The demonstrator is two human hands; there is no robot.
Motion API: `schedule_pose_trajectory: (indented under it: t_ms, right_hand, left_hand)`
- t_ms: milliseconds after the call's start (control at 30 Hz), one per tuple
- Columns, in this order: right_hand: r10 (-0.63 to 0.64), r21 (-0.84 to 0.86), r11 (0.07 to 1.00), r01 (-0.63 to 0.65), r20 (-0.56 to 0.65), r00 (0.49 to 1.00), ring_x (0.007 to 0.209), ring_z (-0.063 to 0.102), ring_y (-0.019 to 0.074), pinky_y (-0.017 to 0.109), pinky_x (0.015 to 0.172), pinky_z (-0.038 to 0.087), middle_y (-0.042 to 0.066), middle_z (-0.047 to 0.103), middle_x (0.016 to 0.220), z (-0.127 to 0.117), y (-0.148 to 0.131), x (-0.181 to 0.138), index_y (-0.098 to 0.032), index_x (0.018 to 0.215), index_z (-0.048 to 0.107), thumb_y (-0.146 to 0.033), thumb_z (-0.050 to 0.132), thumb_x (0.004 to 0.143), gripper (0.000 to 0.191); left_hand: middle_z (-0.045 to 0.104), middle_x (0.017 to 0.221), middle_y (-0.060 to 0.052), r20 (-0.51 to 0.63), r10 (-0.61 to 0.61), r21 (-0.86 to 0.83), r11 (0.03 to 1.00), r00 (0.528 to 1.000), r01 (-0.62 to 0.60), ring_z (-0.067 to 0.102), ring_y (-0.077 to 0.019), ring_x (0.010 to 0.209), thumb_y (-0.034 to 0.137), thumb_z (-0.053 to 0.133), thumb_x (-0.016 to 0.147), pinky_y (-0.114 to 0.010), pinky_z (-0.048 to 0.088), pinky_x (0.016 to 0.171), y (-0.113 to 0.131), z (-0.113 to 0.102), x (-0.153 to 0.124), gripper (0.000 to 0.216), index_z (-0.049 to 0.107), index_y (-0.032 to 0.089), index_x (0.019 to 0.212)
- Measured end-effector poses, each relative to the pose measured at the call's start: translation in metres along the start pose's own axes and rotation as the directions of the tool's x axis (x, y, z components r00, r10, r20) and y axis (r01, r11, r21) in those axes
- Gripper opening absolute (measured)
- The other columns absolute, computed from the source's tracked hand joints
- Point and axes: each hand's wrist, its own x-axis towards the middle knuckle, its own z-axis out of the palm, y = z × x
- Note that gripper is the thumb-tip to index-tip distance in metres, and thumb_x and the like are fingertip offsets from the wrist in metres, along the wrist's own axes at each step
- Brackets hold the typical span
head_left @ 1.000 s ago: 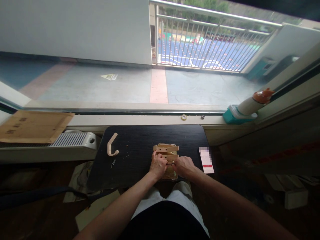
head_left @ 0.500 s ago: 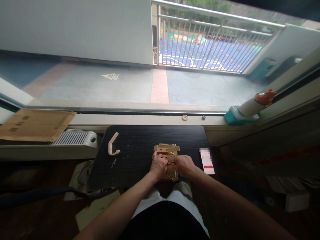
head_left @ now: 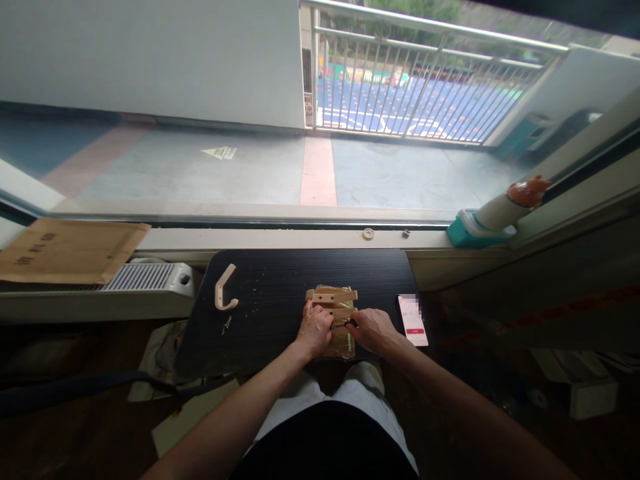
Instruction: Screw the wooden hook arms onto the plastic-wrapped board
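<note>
My left hand [head_left: 315,331] is closed around the left end of a pale wooden hook [head_left: 343,313] and presses it onto a yellowish-brown block wrapped in clear plastic [head_left: 344,348]. A second wooden hook [head_left: 336,297], with dark holes in it, lies across the block just beyond. In my closed right hand [head_left: 373,329] is a thin dark metal tool [head_left: 343,325], pointing left toward my left fingers. Its exact kind and its tip cannot be made out. A third wooden hook [head_left: 223,290] rests on the left of the table, above a few small screws [head_left: 227,325].
The dark table [head_left: 280,273] stands against the window sill [head_left: 250,239]. A phone [head_left: 414,321] lies at its right edge. On the sill are a tape roll [head_left: 368,234] and a teal box [head_left: 477,230]. A brown envelope [head_left: 75,247] covers part of the radiator [head_left: 150,277].
My right hand has shifted slightly right and turned, and more of the thin tool shows between the hands. My left hand keeps its hold on the hook.
</note>
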Motion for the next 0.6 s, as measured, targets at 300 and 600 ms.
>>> schedule_pose_trajectory:
  t_ms: [300, 600]
  right_hand:
    - [-0.024, 0.019, 1.0, 0.024, -0.016, 1.0, 0.085, 0.066, 0.0218, 0.029, 0.073, 0.045, 0.009, 0.071, 0.091, 0.002, -0.009, 0.003, -0.019, 0.088, 0.07, -0.033, 0.042, 0.084, 0.031]
    - [-0.057, -0.011, 0.998, 0.057, -0.02, 0.998, 0.085, 0.066, 0.0202, 0.027, 0.073, 0.045, 0.008, 0.071, 0.091, -0.002, -0.013, 0.002, -0.02, 0.088, 0.07, -0.031, 0.043, 0.085, 0.029]
  left_hand:
    - [0.067, 0.081, -0.004, -0.009, 0.028, -0.041, 0.999, 1.0, -0.029, 0.051, -0.0225, 0.092, 0.017, 0.056, 0.072, -0.051, 0.015, 0.105, -0.002, 0.002, 0.0, 0.012, 0.067, 0.021, 0.072]
    - [0.068, 0.078, -0.004, -0.026, 0.017, -0.028, 0.999, 0.999, -0.018, 0.052, -0.0217, 0.09, 0.02, 0.055, 0.077, -0.05, 0.015, 0.106, -0.001, 0.004, 0.0, 0.015, 0.069, 0.021, 0.07]
